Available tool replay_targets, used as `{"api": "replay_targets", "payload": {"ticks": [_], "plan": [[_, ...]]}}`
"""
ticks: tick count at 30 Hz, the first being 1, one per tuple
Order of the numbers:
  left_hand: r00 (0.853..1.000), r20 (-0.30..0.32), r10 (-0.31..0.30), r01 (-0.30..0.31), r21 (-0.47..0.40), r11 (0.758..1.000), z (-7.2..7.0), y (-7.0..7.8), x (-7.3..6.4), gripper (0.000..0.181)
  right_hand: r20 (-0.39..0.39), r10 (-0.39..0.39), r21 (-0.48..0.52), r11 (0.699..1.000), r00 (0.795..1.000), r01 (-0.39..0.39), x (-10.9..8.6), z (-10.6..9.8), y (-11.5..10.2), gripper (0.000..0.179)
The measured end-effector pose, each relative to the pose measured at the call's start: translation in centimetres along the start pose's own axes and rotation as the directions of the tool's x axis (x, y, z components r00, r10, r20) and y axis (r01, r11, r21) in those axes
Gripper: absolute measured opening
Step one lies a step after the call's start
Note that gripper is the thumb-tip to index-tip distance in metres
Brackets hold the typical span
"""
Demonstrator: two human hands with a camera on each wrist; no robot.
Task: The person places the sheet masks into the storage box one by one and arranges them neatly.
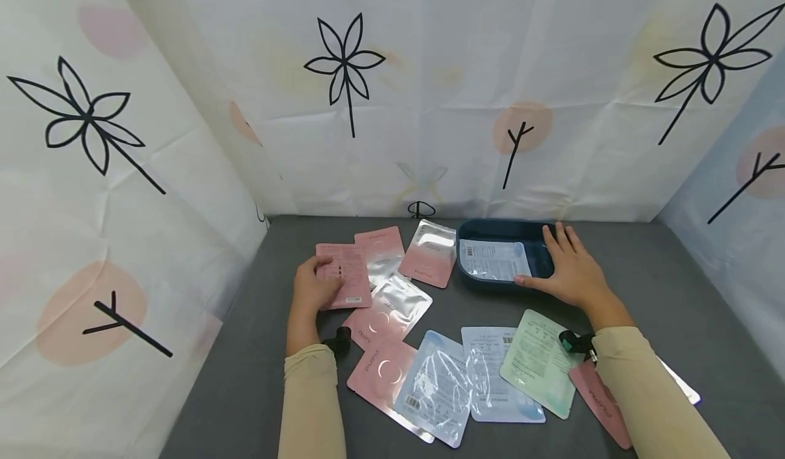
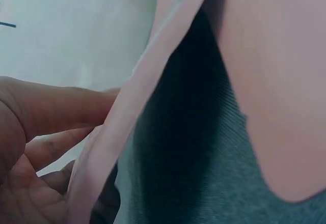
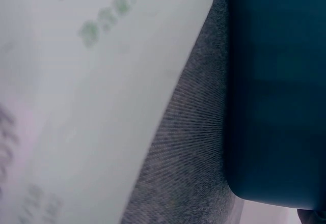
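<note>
My left hand (image 1: 311, 289) pinches a pink sachet (image 1: 351, 278) by its left side, with the printed face up. In the left wrist view the sachet's edge (image 2: 130, 99) stands raised, and a shadow falls on the grey cloth beneath. My right hand (image 1: 576, 275) rests on the right end of a dark blue tray (image 1: 490, 285), its fingers spread straight towards the far rim and its thumb at the near rim. Inside the tray lies a light blue sachet (image 1: 495, 261). The right wrist view shows the tray's side (image 3: 277, 107) close up, but not the hand.
Pink and silver sachets (image 1: 427, 255) lie between the left hand and the tray. Nearer are more pink ones, blue sachets (image 1: 434, 387), a green sachet (image 1: 542, 363) and a pink sachet (image 1: 604, 404) partly under the right forearm. Patterned white cloth (image 1: 417, 105) rises behind the grey table.
</note>
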State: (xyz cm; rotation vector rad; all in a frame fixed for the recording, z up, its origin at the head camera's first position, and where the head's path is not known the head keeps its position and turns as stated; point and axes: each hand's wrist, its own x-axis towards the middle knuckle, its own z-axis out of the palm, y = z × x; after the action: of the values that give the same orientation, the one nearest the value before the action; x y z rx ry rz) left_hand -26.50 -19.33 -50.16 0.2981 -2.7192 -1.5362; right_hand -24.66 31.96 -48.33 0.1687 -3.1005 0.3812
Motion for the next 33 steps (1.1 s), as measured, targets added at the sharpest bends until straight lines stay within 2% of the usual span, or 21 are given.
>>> {"api": "replay_targets", "payload": {"ticks": [6,13,20,33], "plan": [[0.999,-0.03,0.011,-0.011,-0.019,1.0,0.0,0.6,-0.1,0.048,0.01,0.005,0.008,1.0,1.0,-0.005,0.0,0.0,-0.1,0.135],[0.997,-0.044,0.07,-0.074,-0.087,0.993,0.4,1.7,-0.5,0.046,0.017,0.007,0.005,1.0,1.0,-0.008,0.0,-0.1,-0.2,0.136],[0.996,-0.01,0.083,-0.083,-0.222,0.972,1.2,2.9,-0.9,0.046,0.017,0.007,0.001,1.0,1.0,-0.007,0.2,-0.3,-0.1,0.135],[0.998,0.019,0.06,-0.047,-0.39,0.919,2.4,4.3,-1.2,0.047,0.029,0.01,0.005,1.0,1.0,-0.01,0.2,-0.3,-0.2,0.137]]}}
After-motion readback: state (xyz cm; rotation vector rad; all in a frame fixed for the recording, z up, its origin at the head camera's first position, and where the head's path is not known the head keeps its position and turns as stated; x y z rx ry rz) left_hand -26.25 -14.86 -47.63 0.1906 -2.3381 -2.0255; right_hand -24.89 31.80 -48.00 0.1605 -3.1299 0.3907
